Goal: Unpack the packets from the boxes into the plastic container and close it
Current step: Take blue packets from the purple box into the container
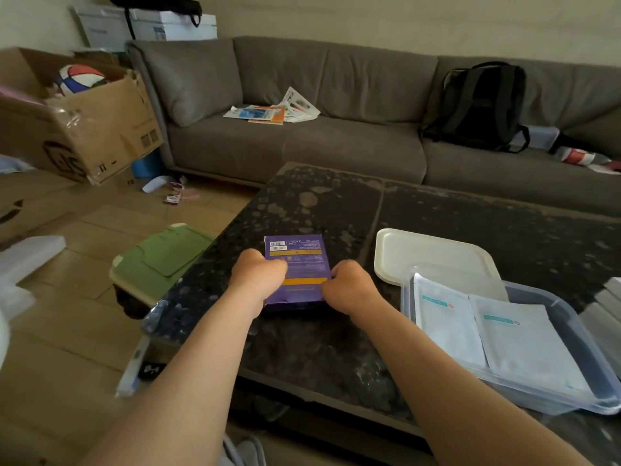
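A flat purple box [297,260] lies on the dark table [336,213], its near flap end toward me. My left hand [257,275] grips its left side and my right hand [349,285] grips its right near corner, fingers curled round the edges. To the right stands the clear plastic container [571,317] holding two pale blue-white packets [497,331] lying flat. Its cream lid [433,253] lies flat on the table just behind the container.
A green flattened box [161,260] rests on a low stand left of the table. A grey sofa [336,139] with papers and a black backpack [477,105] runs along the back. Cardboard boxes [84,122] stand at left. More packaging shows at the right edge [608,311].
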A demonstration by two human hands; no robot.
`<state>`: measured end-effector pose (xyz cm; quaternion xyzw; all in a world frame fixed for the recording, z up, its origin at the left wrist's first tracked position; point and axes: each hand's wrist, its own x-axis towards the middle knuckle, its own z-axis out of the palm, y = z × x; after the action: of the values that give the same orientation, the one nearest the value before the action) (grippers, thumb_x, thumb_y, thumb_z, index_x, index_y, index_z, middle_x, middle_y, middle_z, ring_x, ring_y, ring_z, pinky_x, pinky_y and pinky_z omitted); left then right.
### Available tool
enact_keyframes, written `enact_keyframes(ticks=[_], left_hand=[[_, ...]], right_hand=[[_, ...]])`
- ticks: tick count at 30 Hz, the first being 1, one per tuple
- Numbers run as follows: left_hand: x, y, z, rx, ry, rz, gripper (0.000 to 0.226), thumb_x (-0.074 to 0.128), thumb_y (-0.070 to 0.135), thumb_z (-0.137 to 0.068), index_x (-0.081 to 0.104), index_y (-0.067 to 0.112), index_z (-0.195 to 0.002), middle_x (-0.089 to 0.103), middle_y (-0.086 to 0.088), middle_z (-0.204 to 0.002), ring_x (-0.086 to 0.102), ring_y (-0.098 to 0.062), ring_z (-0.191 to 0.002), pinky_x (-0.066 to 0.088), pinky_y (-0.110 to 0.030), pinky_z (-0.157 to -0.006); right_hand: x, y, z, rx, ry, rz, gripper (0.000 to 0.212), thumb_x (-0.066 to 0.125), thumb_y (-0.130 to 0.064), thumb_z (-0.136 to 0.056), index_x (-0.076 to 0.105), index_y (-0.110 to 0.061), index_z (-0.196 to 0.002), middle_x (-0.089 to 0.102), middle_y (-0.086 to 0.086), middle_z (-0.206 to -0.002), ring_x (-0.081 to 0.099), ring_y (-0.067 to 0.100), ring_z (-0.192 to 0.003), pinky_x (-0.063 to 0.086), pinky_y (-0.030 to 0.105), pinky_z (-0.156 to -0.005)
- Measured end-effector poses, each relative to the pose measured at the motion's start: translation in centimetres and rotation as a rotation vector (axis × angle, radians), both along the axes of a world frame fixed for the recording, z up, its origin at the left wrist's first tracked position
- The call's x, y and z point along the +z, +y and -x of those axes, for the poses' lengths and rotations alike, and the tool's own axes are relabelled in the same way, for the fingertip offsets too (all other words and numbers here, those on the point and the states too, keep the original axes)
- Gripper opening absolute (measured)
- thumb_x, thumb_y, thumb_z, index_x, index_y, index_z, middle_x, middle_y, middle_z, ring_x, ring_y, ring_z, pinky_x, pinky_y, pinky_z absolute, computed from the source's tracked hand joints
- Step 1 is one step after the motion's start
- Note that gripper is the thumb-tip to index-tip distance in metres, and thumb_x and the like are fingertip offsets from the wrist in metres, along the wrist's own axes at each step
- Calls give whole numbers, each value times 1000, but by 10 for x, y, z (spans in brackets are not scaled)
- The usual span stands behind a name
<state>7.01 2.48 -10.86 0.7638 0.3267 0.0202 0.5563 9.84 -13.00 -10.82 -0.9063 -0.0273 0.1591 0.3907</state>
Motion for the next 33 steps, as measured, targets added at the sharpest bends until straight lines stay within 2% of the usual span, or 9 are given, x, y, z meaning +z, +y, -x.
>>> enact_keyframes(ticks=[3, 8, 10, 12, 13, 17, 21, 29, 33], left_hand=[[-1, 1, -4, 80, -29, 43, 14, 68, 19, -95, 64, 11, -105, 73, -12, -102, 74, -29, -87, 63, -42, -74], [4, -6, -4, 98, -52, 222, 21, 73, 9, -92, 58, 10, -107, 71, -17, -105, 74, -35, -91, 64, -55, -75], [8, -16, -2, 77, -67, 361, 25, 74, 6, -91, 56, 12, -107, 72, -17, -107, 73, -35, -94, 64, -52, -71], [14, -28, 0, 54, -93, 518, 28, 75, 8, -91, 60, 12, -114, 71, -16, -105, 72, -31, -90, 61, -44, -64], [18, -34, 1, 48, -106, 594, 29, 76, 12, -91, 63, 13, -117, 71, -15, -103, 70, -29, -88, 60, -43, -66], [37, -71, 8, -5, -216, 886, 29, 77, 17, -91, 69, 15, -119, 80, -13, -100, 79, -27, -88, 61, -43, -76], [47, -118, 26, -145, -305, 1045, 25, 69, 13, -94, 68, 16, -120, 80, -13, -104, 80, -26, -87, 61, -47, -77], [42, -171, 28, -332, -424, 1023, 47, 70, 16, -79, 66, 19, -126, 76, -13, -121, 76, -29, -104, 65, -45, -82], [36, -189, 20, -333, -462, 1009, 50, 71, 13, -77, 67, 18, -126, 76, -13, -121, 77, -25, -97, 66, -43, -77]], right_hand=[[4, 0, -3, -109, -3, -116, 15, 73, -24, -90, 67, -14, -99, 69, 3, -91, 65, 15, -81, 52, 26, -62], [25, -4, -8, -254, 42, -428, 4, 68, -5, -83, 72, -4, -82, 74, 7, -78, 73, 26, -80, 62, 50, -79], [38, -13, -10, -275, -8, -488, 9, 59, 2, -78, 68, 4, -76, 70, 13, -75, 72, 35, -80, 59, 59, -76], [53, -28, -7, -313, -39, -540, 20, 54, 10, -80, 64, 1, -65, 68, 25, -80, 69, 37, -80, 54, 63, -77], [60, -38, -6, -333, -40, -590, 27, 53, 13, -83, 65, -4, -67, 68, 29, -83, 69, 38, -81, 55, 62, -79], [82, -86, 2, -336, -5, -811, 27, 46, 19, -89, 67, 6, -102, 66, 20, -84, 65, 26, -70, 59, 40, -70], [87, -140, 5, -354, -21, -902, 28, 48, 16, -93, 67, 1, -105, 72, 20, -93, 70, 27, -79, 60, 40, -78], [84, -195, 23, -316, -108, -902, 26, 54, 2, -99, 64, -10, -120, 73, 10, -103, 72, 17, -81, 59, 32, -72], [78, -207, 32, -260, -151, -702, 45, 67, -5, -94, 54, -23, -132, 68, 9, -112, 72, 21, -86, 61, 38, -71]])
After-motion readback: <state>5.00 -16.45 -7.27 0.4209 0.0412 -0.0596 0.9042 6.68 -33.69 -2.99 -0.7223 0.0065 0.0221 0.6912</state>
